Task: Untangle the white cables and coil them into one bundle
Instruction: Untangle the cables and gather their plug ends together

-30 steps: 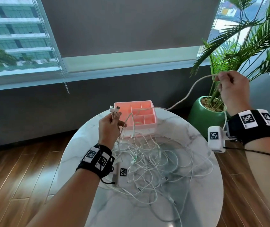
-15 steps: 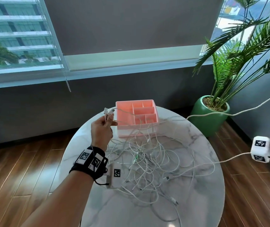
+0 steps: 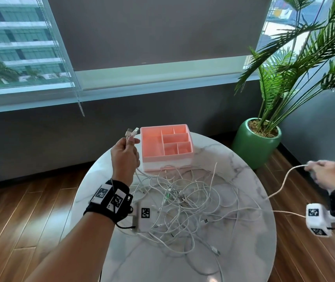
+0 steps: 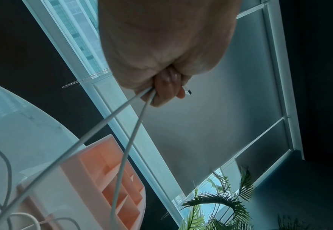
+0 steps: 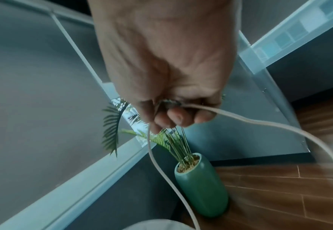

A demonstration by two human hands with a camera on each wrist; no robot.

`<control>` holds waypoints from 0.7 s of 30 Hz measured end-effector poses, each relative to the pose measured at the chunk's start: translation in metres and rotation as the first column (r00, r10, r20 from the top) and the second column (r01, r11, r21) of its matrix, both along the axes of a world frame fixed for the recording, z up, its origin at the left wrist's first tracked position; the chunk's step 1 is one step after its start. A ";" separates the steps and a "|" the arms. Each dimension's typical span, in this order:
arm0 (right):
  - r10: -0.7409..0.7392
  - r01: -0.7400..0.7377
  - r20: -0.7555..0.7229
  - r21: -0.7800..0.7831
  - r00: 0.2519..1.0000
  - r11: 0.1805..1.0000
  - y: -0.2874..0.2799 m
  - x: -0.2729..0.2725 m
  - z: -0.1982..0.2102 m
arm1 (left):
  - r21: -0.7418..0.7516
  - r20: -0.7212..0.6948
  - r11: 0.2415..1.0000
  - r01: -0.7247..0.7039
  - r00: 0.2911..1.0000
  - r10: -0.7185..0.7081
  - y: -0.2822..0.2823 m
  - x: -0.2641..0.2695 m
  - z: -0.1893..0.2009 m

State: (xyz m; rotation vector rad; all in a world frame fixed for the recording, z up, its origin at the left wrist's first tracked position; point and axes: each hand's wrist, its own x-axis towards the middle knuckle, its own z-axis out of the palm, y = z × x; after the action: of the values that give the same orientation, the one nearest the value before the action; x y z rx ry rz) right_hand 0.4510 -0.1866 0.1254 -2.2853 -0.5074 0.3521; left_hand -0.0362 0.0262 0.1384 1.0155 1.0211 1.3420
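Observation:
A tangle of white cables (image 3: 184, 206) lies spread over the round marble table (image 3: 249, 251). My left hand (image 3: 125, 153) is raised beside the pink organiser and grips two cable ends, whose USB plugs (image 3: 132, 132) stick up above the fingers; in the left wrist view two strands (image 4: 130, 129) run down from the fist. My right hand (image 3: 325, 176) is out past the table's right edge, holding one white cable (image 3: 284, 180) that loops back to the pile. The right wrist view shows the fingers (image 5: 173, 118) curled round that cable (image 5: 279, 129).
A pink compartment organiser (image 3: 167, 147) stands at the table's far edge. A palm in a green pot (image 3: 256, 145) sits on the wooden floor to the right of the table, close to my right hand. Behind is a dark wall under a window with blinds.
My right hand has swept from high by the palm out to the right and down, coming back into view low beside the table with the cable. The left hand has barely moved.

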 end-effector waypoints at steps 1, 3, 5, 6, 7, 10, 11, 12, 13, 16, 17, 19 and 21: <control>0.100 -0.102 -0.016 -0.088 0.995 0.991 0.000 -0.006 -0.013 | 0.006 0.002 1.000 0.012 1.000 -0.012 -0.001 0.001 0.002; 0.260 -0.267 -0.062 -0.207 0.964 0.941 0.009 -0.023 -0.028 | 0.020 -0.004 0.999 0.037 0.999 -0.037 -0.003 0.004 0.003; 0.388 -0.396 -0.087 -0.263 0.918 0.880 0.019 -0.056 -0.033 | 0.027 -0.013 0.998 0.054 0.998 -0.054 -0.005 0.006 0.003; 0.440 -0.443 -0.075 -0.266 0.895 0.856 0.026 -0.070 -0.037 | 0.027 -0.013 0.998 0.060 0.998 -0.060 -0.005 0.007 0.003; 0.480 -0.478 -0.069 -0.293 0.874 0.828 0.032 -0.085 -0.041 | 0.023 -0.006 0.998 0.065 0.998 -0.065 -0.006 0.008 0.002; 0.602 -0.594 -0.094 -0.336 0.793 0.730 0.049 -0.125 -0.054 | 0.005 0.020 0.997 0.082 0.996 -0.082 -0.008 0.009 0.001; 0.642 -0.641 -0.114 -0.315 0.758 0.700 0.054 -0.141 -0.057 | 0.001 0.024 0.996 0.087 0.996 -0.087 -0.009 0.009 0.001; 0.672 -0.674 -0.130 -0.303 0.729 0.673 0.059 -0.156 -0.063 | -0.002 0.028 0.996 0.088 0.996 -0.088 -0.010 0.008 0.001; 0.697 -0.700 -0.144 -0.313 0.702 0.641 0.063 -0.172 -0.068 | -0.004 0.032 0.996 0.084 0.996 -0.084 -0.010 0.007 0.002; 0.742 -0.742 -0.208 -0.425 0.637 0.518 0.070 -0.210 -0.092 | -0.003 0.040 0.998 0.065 0.997 -0.065 -0.012 0.002 0.006; 0.749 -0.751 -0.235 -0.454 0.620 0.479 0.069 -0.220 -0.100 | 0.002 0.039 0.998 0.059 0.998 -0.059 -0.012 0.001 0.008; 0.759 -0.758 -0.251 -0.479 0.601 0.442 0.065 -0.236 -0.115 | 0.010 0.043 0.999 0.043 0.998 -0.043 -0.013 -0.003 0.011; 0.765 -0.757 -0.229 -0.470 0.602 0.454 0.060 -0.248 -0.126 | 0.016 0.051 0.999 0.032 0.998 -0.032 -0.012 -0.007 0.012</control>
State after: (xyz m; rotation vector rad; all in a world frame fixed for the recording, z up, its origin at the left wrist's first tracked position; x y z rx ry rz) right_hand 0.2027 -0.1264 -0.0007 -2.4169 -1.6591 1.0357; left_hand -0.0427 0.0143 0.1508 0.9998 0.9534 1.3451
